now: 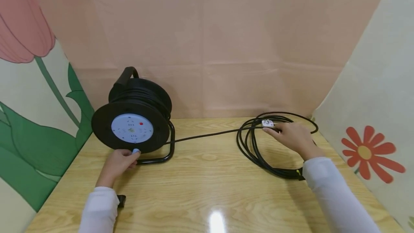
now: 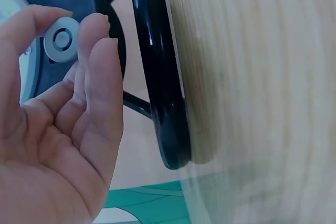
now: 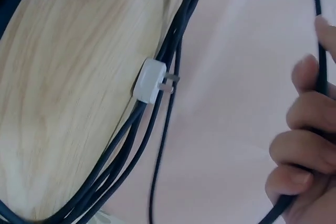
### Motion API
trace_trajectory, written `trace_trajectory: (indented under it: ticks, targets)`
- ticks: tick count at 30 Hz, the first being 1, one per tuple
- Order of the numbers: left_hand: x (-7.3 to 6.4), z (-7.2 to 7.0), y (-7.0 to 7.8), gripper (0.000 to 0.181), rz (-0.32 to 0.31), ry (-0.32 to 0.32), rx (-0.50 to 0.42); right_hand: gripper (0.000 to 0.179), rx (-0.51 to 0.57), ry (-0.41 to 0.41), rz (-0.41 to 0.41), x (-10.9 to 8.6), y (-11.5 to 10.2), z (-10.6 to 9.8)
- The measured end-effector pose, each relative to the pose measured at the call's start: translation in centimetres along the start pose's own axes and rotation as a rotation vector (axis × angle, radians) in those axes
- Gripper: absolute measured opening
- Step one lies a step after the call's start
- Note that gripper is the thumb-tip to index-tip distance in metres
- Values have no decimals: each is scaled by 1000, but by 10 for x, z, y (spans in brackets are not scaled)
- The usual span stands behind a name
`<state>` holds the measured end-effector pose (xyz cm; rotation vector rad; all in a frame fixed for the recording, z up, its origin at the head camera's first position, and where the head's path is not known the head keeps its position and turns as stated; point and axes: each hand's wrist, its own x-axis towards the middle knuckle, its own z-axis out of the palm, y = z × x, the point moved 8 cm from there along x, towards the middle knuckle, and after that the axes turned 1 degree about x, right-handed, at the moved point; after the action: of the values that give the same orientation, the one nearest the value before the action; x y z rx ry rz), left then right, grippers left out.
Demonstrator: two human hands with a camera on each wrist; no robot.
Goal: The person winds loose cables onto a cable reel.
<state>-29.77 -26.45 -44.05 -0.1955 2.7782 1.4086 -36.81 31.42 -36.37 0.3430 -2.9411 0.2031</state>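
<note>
A black cable reel (image 1: pixel 102 129) stands at the left of the table, with a pale socket panel (image 1: pixel 132 128) on its face. At the lower rim of the disc, my left hand (image 1: pixel 117 164) pinches a small round grey knob (image 2: pixel 62 40) between thumb and fingers. From the reel a black cable (image 1: pixel 207 135) runs taut to the right. My right hand (image 1: pixel 295 137) grips this cable, its fingers (image 3: pixel 302 148) curled round it. Below that hand lies a loose coil of cable (image 1: pixel 253 150). A white plug (image 3: pixel 149 81) with metal pins rests on the coil.
The reel's black tube stand (image 1: pixel 155 160) sits on the wood-grain table (image 1: pixel 200 186). A pink sheet (image 1: pixel 226 46) hangs behind, and walls with painted flowers flank the table. A dark strap (image 1: pixel 300 174) holds the coil near the right sleeve.
</note>
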Motion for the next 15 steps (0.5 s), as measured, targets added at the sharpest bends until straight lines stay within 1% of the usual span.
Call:
trace_trajectory:
  ticks: [2, 4, 6, 8, 11, 13, 15]
  targets:
    - [0, -3, -1, 41, 2, 8, 4, 68, 15, -14, -26, 1, -4, 3]
    - [-1, -7, -2, 44, 3, 11, 27, 61, 23, -25, -24, 1, -5, 5]
    - [-1, -10, -2, 46, 4, 14, 50, 66, 24, -32, 0, 1, -4, 8]
    - [-2, -12, -4, 48, 0, 20, 69, 77, 8, -26, 38, 0, -1, 9]
    - [-2, -16, -8, 48, -7, 27, 60, 91, -15, -9, 80, 0, 2, 10]
    - [-3, -17, -10, 48, -17, 31, 44, 92, -28, -5, 82, 1, 2, 11]
    - [-3, -19, -12, 49, -19, 32, 28, 88, -27, -9, 63, 2, 1, 14]
